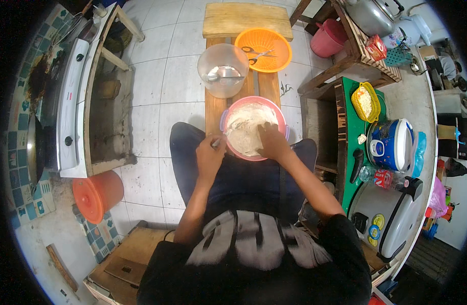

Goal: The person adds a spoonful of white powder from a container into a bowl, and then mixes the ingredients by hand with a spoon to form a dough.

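From my remote seat I see the 2 hands apart. The right hand lies flattened with straight fingers on the pale, sticky mixture; nothing is clamped in it. The left hand curls just beside the rim; a small grey thing shows at its fingers, and I cannot tell whether it grips that. The pink basin sits at the near end of the wooden bench, between the knees, its right side reaching past the bench's right edge.

That overhang worries me most: a hard push from the right hand, with no firm hold opposite, could tip or turn the basin. Mixture heaped against the wall could also spill if shoved outward.

Farther along the bench, by its left edge, a clear tub holds white powder and a flat grey tool; a knock could send it off. The orange colander, with scissors inside, overhangs the right edge near the far end.

The floor is pale tile. A stove stands left, a lidded orange bucket below it. On the right-hand counter, a yellow basket and a blue cooker sit near the green covering's far end.
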Demonstrator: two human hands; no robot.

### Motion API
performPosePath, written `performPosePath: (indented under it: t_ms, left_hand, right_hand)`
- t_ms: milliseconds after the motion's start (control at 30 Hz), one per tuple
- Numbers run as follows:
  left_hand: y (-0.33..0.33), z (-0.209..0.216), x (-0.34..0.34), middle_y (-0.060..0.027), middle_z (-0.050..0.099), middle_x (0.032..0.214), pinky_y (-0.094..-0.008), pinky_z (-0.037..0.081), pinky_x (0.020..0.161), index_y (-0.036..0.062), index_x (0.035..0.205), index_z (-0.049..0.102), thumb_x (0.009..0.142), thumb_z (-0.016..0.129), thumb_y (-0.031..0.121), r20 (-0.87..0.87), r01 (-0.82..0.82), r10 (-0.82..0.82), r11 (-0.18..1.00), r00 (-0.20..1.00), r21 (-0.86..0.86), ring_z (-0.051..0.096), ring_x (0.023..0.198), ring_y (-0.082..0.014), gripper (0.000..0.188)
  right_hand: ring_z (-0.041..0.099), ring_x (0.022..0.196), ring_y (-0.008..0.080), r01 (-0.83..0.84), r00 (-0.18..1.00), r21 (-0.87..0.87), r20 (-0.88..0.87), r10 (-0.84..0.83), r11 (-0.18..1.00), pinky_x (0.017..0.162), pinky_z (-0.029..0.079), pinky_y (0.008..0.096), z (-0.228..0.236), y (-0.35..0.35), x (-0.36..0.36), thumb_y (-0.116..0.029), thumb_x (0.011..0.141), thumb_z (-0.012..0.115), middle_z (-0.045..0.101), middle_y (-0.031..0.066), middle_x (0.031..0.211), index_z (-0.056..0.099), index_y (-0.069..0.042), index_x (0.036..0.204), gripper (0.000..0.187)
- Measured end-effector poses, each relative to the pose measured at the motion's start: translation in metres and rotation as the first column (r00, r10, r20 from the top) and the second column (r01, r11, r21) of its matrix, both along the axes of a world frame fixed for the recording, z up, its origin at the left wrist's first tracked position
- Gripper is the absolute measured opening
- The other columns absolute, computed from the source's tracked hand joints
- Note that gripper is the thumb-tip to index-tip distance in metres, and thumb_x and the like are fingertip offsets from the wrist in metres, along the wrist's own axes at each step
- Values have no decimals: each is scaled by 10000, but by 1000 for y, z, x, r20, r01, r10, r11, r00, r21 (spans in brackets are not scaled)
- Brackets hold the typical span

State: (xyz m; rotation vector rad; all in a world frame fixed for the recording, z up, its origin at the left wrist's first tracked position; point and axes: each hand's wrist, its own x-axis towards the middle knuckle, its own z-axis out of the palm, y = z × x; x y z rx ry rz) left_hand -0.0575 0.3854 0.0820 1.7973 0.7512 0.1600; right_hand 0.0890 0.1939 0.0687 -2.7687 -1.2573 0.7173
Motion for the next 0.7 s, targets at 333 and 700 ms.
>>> performPosePath:
  t_ms: [333,700]
  left_hand:
    - [-22,-45,4,-301,501,1390,-416,328,1126,-104,1328,488,1040,476,256,72,89,-95,993,993,78,471,1315,-409,462]
    - [-22,-38,8,-311,501,1380,-420,350,1104,-112,1345,470,1058,413,236,85,100,-99,995,991,-6,474,1307,-416,455]
  right_hand:
    - [587,1011,449,324,937,256,-222,-271,911,904,502,494,-46,32,-19,-173,638,834,545,223,1125,542,-125,1279,707]
    - [598,1094,380,160,929,544,-366,61,824,944,491,460,-17,38,-25,-151,664,784,608,186,1171,624,-147,1244,602]
